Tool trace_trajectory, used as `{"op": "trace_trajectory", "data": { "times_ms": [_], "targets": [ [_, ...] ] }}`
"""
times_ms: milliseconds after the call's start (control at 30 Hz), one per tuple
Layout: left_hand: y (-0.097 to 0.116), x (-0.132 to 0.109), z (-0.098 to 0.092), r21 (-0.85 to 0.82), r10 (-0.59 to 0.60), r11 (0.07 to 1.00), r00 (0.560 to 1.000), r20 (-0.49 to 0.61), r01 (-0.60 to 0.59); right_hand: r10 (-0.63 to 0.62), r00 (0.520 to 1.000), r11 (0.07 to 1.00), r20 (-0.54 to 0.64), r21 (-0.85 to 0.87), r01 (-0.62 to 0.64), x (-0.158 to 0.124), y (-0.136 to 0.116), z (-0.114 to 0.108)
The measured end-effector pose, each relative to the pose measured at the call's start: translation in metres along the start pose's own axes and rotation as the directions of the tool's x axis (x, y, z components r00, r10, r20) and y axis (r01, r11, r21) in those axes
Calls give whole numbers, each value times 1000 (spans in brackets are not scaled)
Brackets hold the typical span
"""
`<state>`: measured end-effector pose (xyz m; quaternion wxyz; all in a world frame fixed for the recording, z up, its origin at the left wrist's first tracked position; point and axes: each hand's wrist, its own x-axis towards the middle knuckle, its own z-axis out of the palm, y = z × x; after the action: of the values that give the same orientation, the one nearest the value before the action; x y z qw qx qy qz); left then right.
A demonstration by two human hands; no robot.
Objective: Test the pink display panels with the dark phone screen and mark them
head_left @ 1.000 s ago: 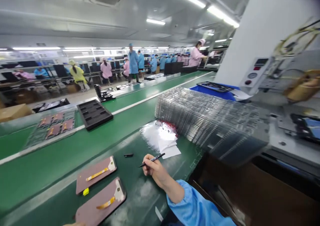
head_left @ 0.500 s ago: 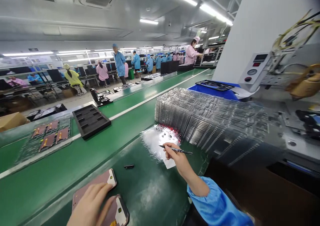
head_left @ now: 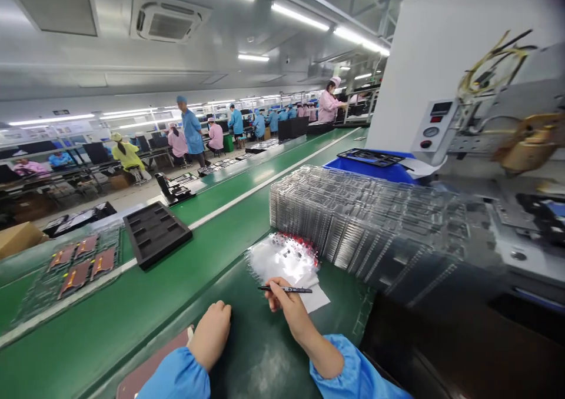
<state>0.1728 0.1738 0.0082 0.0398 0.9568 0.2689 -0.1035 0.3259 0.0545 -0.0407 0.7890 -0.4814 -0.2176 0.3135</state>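
Observation:
My right hand (head_left: pixel 285 302) pinches a black pen (head_left: pixel 286 289) held level over the dark green bench mat (head_left: pixel 260 352), just in front of a pile of clear film and white sheets (head_left: pixel 285 259). My left hand (head_left: pixel 212 332) rests knuckles up on the mat with its fingers curled under, and what lies beneath them is hidden. A brownish phone panel (head_left: pixel 145 371) lies flat just left of that hand, partly under my blue sleeve. Both arms wear blue sleeves.
A long row of clear plastic trays (head_left: pixel 366 219) leans on edge to the right of the films. A green conveyor belt (head_left: pixel 145 287) carries a black slotted tray (head_left: pixel 155 233) and a tray of panels (head_left: pixel 79 263). A machine with a control box (head_left: pixel 435 129) stands right. Several workers stand far off.
My left hand moved right off the phone panels onto the mat, over where a small black cap lay. My right hand with the pen drew back slightly from the films.

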Motion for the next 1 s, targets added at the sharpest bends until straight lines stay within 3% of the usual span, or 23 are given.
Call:
{"op": "trace_trajectory", "data": {
  "times_ms": [100, 200, 267, 433, 667, 867, 1000],
  "targets": [
    [-6, 1, -9, -345, 46, 938, 999, -11, -47, 13, 999, 998, -39, 63, -11, -1, -1, 1],
    [0, -7, -21, -728, 92, 676, 993, -70, -114, 25, 999, 993, -37, 120, -20, -8, -7, 6],
    [7, -14, -28, -807, 106, 575, 991, -85, -131, 25, 1000, 990, -13, 137, -23, -13, -12, 10],
    [19, -26, -37, -812, 67, 578, 997, -46, -76, -1, 998, 995, 70, 98, -6, -21, -13, 18],
    [22, -27, -37, -794, 79, 605, 997, -19, -63, -44, 978, 992, 206, -103, 66, -27, -7, 16],
    [39, -43, -42, -790, 11, 608, 995, -100, -86, -137, 953, 975, 271, -134, 178, -38, -13, 24],
    [55, -67, -49, -788, -73, 602, 974, -216, -130, -98, 955, 994, 279, -20, 108, -56, -15, 32]
  ]
}}
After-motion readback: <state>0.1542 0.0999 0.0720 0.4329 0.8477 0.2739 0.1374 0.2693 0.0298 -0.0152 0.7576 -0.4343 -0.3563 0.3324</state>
